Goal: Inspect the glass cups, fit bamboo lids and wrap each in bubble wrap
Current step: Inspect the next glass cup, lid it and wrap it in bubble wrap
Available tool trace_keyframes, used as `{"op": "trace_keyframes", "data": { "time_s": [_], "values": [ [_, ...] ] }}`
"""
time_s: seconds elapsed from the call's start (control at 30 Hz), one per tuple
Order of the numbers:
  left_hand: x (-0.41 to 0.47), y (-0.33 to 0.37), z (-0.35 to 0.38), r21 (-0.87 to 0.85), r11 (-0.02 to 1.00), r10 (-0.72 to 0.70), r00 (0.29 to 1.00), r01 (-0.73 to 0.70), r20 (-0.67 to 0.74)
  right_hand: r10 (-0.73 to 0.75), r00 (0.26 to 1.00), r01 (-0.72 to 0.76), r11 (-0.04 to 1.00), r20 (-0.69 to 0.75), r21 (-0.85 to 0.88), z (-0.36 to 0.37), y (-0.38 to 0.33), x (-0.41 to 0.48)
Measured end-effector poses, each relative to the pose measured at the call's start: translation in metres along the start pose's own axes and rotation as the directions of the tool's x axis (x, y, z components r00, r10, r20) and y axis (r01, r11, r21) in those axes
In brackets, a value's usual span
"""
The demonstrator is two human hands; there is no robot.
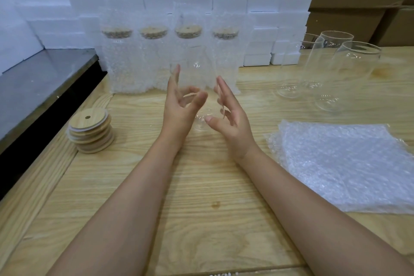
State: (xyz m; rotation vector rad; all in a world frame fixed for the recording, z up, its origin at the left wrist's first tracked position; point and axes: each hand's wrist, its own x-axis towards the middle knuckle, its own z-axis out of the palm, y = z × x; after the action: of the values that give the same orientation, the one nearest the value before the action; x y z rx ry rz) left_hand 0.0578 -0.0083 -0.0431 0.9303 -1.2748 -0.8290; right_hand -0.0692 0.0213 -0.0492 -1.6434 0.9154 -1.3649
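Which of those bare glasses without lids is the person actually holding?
The clear glass cup in the centre, held between the left hand and right hand. The three other bare glass cups stand untouched on the wooden table at the right.

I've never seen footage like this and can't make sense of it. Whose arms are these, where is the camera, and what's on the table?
No machine here: one camera, worn on a person's head, looks down at their two bare arms. The left hand and right hand hold a clear glass cup, hard to see, above the wooden table. The left fingers curl round it; the right's straighter fingers lie against it. On the left is a stack of bamboo lids; on the right, bubble wrap sheets and three bare cups. At the back stand four wrapped cups with lids.
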Motion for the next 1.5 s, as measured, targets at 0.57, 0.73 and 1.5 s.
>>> {"op": "trace_keyframes", "data": {
  "time_s": [0.57,0.73,1.5],
  "values": [
    [-0.002,0.006,-0.002,-0.248,0.924,-0.269,0.956,0.291,0.121,0.058,0.991,-0.058,0.998,-0.122,-0.003,0.001,0.002,0.008],
    [-0.004,0.013,0.000,-0.311,0.854,-0.374,0.908,0.417,0.190,0.067,0.986,-0.068,0.998,-0.150,-0.001,0.002,-0.005,0.008],
    [0.000,0.012,0.012,-0.530,0.647,-0.552,0.816,0.548,0.169,0.041,0.981,-0.032,0.998,-0.189,0.048,0.017,-0.014,0.006]
  ]
}}
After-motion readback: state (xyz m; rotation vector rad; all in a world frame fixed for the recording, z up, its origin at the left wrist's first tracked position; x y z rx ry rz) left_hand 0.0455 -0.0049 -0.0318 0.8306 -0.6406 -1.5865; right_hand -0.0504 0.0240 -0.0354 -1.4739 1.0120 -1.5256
